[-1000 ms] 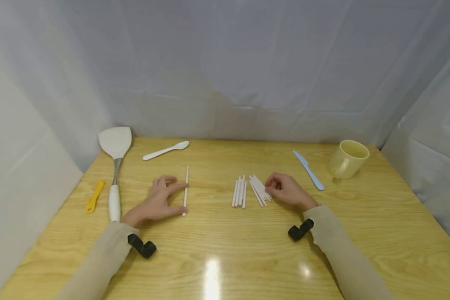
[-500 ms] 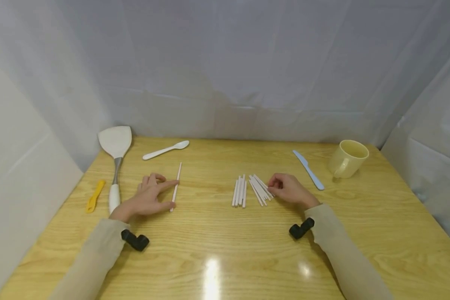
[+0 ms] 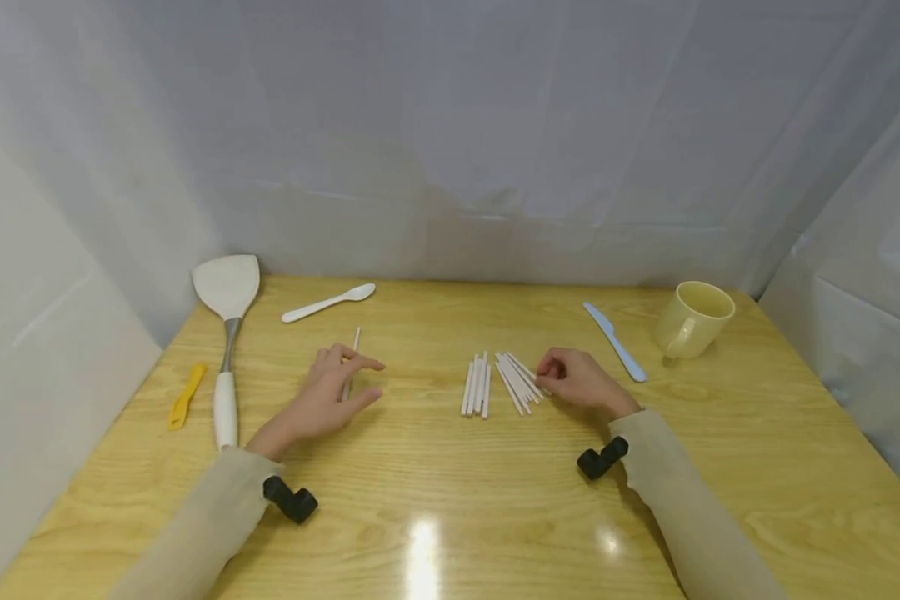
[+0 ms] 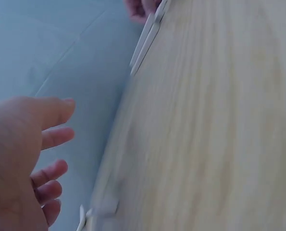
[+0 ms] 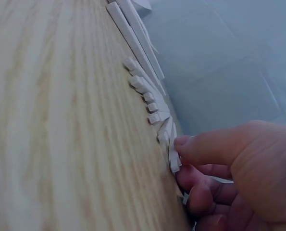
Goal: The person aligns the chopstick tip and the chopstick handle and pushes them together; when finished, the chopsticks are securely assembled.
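My left hand (image 3: 328, 398), fingers spread, hovers over a single white stick (image 3: 357, 337) that lies apart on the table and is partly hidden beneath it. In the left wrist view the same hand (image 4: 18, 159) shows nothing between thumb and fingers. With curled fingers my right hand (image 3: 576, 382) pinches a white stick (image 5: 174, 153) at the right edge of a fanned pile of white sticks (image 3: 516, 383). Beside that fan, several more white sticks (image 3: 476, 386) lie roughly parallel in a small group.
On the left of the wooden table (image 3: 435, 475) lie a white spatula (image 3: 227, 350), a yellow plastic tool (image 3: 187, 398) and a white spoon (image 3: 328, 303). A blue knife (image 3: 614, 342) and a yellow mug (image 3: 694, 319) are at the right. Pale curtains hang behind.
My left hand shifted left with the single stick, then let go of it and moved back right. The right hand slid slightly right, spreading a stick out from the fan.
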{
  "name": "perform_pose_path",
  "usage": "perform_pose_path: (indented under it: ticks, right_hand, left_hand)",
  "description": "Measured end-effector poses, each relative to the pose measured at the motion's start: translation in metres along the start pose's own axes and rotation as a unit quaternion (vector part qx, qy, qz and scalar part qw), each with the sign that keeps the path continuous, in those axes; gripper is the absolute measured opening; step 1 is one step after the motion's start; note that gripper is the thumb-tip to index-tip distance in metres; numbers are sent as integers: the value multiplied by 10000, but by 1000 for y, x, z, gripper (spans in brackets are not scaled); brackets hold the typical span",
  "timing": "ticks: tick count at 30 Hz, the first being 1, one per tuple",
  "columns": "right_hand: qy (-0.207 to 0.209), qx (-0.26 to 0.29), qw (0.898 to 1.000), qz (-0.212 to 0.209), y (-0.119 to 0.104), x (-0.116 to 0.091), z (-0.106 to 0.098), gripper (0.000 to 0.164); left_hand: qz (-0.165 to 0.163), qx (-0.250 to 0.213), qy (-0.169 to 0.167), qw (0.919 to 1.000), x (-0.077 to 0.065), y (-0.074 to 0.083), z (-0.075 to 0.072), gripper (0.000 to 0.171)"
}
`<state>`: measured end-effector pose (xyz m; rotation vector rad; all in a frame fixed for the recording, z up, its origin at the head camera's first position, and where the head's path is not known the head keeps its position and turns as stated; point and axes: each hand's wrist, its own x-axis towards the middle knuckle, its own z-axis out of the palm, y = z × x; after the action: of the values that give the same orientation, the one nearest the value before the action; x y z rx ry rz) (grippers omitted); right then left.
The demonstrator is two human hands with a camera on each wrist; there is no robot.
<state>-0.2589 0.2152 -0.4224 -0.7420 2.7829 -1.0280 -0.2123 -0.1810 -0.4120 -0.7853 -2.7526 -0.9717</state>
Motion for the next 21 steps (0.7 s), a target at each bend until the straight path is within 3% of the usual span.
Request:
perform_pose_path:
  ticks: [7,13,21]
  right_hand:
    - [-129,-97,9998,105,2,-1,-6,7]
    - [-144,-235,9996,112,1,-2,-4,8]
    - [-27,-410,9989,236,-2,-4,-4,10]
  left_hand:
    - [496,-639,-249,9964,7,19,25,27]
    - [499,-954,-310,9937,17,29,49,27]
    - [402,-962,187,9944,39,46,81,9]
